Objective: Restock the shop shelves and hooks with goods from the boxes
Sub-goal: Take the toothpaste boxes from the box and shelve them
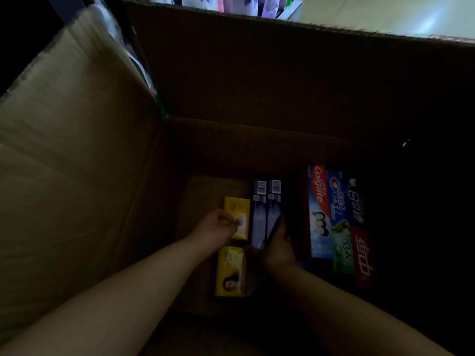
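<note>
Both my arms reach down into a deep, dim cardboard box (77,163). My left hand (214,231) pinches the near edge of a yellow soap box (239,214) lying on the box floor. A second yellow soap box (230,272) lies just below it. My right hand (279,249) grips the near end of two dark blue toothpaste cartons (266,209) lying side by side. To the right lie a Colgate carton (318,214), a Crest carton (339,222) and a red carton (363,258).
The box's tall flaps rise on the left and at the back (282,73). Colourful packaged goods (133,55) show behind the left flap and above the back flap. A pale floor (398,14) lies at the top right. The box's right side is too dark to see.
</note>
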Motion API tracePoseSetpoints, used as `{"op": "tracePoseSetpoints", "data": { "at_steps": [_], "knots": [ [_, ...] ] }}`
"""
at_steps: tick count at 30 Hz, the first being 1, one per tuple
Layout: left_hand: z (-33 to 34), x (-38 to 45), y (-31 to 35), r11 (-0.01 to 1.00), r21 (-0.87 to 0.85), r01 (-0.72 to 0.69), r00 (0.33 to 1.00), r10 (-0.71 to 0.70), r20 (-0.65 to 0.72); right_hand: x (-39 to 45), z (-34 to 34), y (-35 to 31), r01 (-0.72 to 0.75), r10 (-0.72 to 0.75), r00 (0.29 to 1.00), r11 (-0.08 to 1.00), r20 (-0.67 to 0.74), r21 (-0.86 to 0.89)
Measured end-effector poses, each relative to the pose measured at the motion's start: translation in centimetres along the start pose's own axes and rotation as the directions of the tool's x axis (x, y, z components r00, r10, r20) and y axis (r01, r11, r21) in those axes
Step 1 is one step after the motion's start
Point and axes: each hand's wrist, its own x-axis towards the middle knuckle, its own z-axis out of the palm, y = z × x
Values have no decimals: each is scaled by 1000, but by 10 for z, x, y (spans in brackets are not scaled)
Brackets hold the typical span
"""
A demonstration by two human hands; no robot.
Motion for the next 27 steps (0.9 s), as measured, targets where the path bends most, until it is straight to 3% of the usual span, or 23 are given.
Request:
{"op": "tracePoseSetpoints", "data": {
  "at_steps": [5, 8, 11, 15, 17, 19, 23, 27],
  "knots": [
    [-3, 2, 0, 1000, -13, 10, 1000, -10, -3, 1, 0, -4, -78, 80, 997, 991, -13, 105],
    [-5, 1, 3, 1000, -14, 28, 1000, -28, 14, -4, -8, -13, -176, 185, 983, 941, -4, 288],
    [-8, -1, 1, 994, -31, 102, 991, -99, 84, -21, -24, -24, -287, 227, 957, 826, 181, 485],
    [-12, -6, 6, 959, -152, 239, 952, -201, 231, -53, -46, -24, -337, 86, 901, 754, 425, 563],
    [-12, -10, 12, 938, -235, 256, 930, -172, 326, -60, -50, -20, -362, 52, 874, 733, 483, 576],
    [-11, -16, 17, 919, -316, 234, 921, -105, 376, -62, -50, -20, -370, 38, 867, 716, 496, 591],
    [-18, -34, 30, 894, -421, 153, 946, -9, 325, -69, -56, -34, -253, -56, 893, 759, 447, 600],
    [-33, -70, 45, 792, -584, 178, 936, 47, 349, -92, -69, -58, -211, -119, 887, 755, 446, 621]
  ]
}}
